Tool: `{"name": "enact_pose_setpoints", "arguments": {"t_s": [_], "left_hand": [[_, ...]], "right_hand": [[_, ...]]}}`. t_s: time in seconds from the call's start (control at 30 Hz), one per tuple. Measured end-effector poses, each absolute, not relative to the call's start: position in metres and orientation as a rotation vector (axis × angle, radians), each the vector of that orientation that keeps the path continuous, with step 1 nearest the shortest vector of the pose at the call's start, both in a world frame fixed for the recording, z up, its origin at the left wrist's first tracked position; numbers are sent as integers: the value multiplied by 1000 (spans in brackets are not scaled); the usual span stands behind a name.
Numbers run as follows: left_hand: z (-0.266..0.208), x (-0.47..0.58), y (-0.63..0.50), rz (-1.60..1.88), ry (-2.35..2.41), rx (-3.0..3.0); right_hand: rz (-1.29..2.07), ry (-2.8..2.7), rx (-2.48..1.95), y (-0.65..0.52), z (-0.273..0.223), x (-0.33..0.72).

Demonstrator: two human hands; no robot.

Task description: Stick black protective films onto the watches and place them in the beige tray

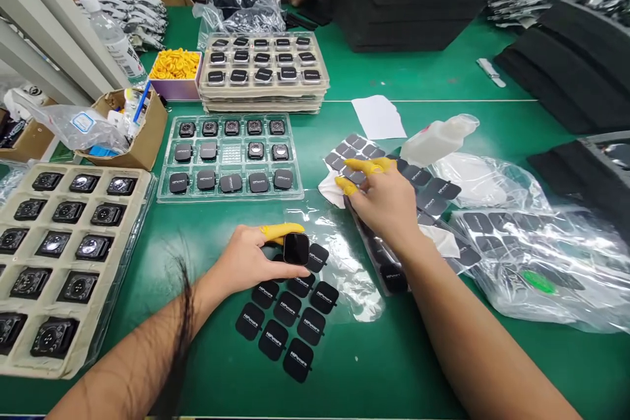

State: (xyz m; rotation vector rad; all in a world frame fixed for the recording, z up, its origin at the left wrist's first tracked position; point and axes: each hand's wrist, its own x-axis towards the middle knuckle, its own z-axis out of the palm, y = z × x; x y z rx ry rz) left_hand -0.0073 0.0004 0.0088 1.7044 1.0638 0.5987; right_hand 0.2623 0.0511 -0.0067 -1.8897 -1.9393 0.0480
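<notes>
In the head view, the green bench (367,374) is crowded. Beyond the right hand (386,193), a translucent squeeze bottle (440,138) is laid near a white paper (378,117). The right side is taken up by a plastic bag (522,302), and the far side by a black foam stack (398,13). The left forearm is crossed by dark hair strands (184,305).

Watch bodies, sensor side up, are held in a beige tray (114,269) at left. In a clear tray (165,193), more are seen in the back row, with black logo-marked ones in front. Behind it, further pieces are carried by stacked trays (266,98). A purple box (182,88) is heaped with yellow finger cots.

"HiFuture" is printed on the black film sheet (287,308); the label on the water bottle (115,46) cannot be read.

A smartwatch body (296,249) is clamped between the left hand's (246,256) fingers, above the sheet. The right fingers are spread over gridded films (353,144); contact cannot be told.
</notes>
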Motion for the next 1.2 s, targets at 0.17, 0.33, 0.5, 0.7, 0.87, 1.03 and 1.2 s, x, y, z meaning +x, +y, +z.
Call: {"name": "enact_pose_setpoints", "arguments": {"t_s": [0.17,0.33,0.5,0.7,0.87,1.03,1.2], "left_hand": [[9,-7,0,581,1078,1735],[5,-6,-1,620,1153,1722],[5,-4,-2,650,1136,1746],[4,-5,-4,659,1132,1761],[2,-3,-4,667,1180,1789],[4,-3,-5,671,1158,1783],[1,-4,-4,698,1193,1734]], "right_hand": [[214,-2013,-1752,67,-6,269],[199,-1739,-1618,34,21,262],[235,-2108,-1167,-23,32,210],[341,-2206,-1051,-28,22,187],[309,-2172,-1107,-19,21,194],[372,-2133,-1052,-22,20,195],[348,-2097,-1106,-18,16,191]]}}
